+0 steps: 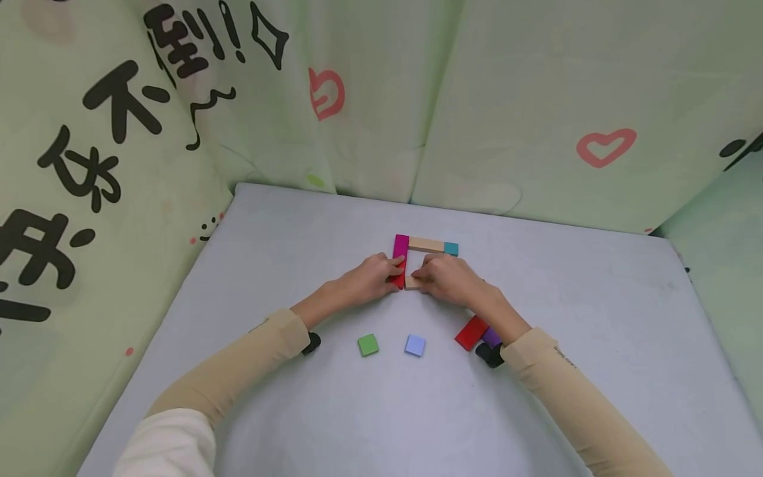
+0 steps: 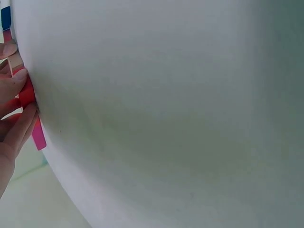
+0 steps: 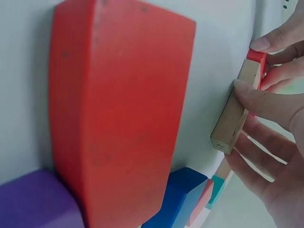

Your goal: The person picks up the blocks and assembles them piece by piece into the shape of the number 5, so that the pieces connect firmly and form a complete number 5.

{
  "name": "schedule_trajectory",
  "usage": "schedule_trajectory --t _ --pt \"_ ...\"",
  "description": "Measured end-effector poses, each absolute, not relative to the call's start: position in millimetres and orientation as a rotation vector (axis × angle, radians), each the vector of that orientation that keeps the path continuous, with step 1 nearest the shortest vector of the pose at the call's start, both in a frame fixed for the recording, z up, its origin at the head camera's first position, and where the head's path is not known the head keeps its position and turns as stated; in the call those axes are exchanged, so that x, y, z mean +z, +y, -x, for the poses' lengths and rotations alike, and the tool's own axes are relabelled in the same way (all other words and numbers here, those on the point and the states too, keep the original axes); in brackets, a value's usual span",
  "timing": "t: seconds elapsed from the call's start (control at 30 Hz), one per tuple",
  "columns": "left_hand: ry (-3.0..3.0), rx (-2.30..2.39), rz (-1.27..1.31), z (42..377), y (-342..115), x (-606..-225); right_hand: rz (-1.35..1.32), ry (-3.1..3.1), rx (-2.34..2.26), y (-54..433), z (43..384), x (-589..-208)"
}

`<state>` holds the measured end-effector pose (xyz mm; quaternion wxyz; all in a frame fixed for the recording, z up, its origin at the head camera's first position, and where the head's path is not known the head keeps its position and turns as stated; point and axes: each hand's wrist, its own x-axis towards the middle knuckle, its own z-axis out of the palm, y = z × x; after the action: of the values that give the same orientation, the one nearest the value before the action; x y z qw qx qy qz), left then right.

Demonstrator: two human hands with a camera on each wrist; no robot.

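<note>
Bare-wood block (image 3: 231, 116), where's it at?

Far half of tbl (image 1: 322, 232), approx. centre. R hand (image 1: 450, 279) pinches it, thumb one side, fingers opp. Its end is up against red block (image 3: 257, 56).

L hand status?

L hand (image 1: 372, 277) grips red block btwn thumb & fingers. Magenta block (image 1: 401, 244) runs on from it, away from person; 2nd wood block (image 1: 426, 244) spans magenta to teal block (image 1: 451, 249).

Nearer person?

Green block (image 1: 368, 345) & lt-blue block (image 1: 415, 345), well apart. Big red block (image 1: 471, 332) just beside purple block (image 1: 491, 337), nr R wrist.
</note>
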<state>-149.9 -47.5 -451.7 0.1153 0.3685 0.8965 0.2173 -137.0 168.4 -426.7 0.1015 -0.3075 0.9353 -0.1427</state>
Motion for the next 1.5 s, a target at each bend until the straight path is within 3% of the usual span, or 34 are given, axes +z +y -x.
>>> schedule_trajectory --t 0.57,1.5 --pt "2.623 0.598 -1.078 150.8 -46.2 -452.1 0.823 2.758 -0.489 171.7 134.5 -427.2" --pt "2.637 0.622 -1.091 146.9 -47.0 -450.4 0.617 2.787 -0.643 229.4 124.7 -421.2"
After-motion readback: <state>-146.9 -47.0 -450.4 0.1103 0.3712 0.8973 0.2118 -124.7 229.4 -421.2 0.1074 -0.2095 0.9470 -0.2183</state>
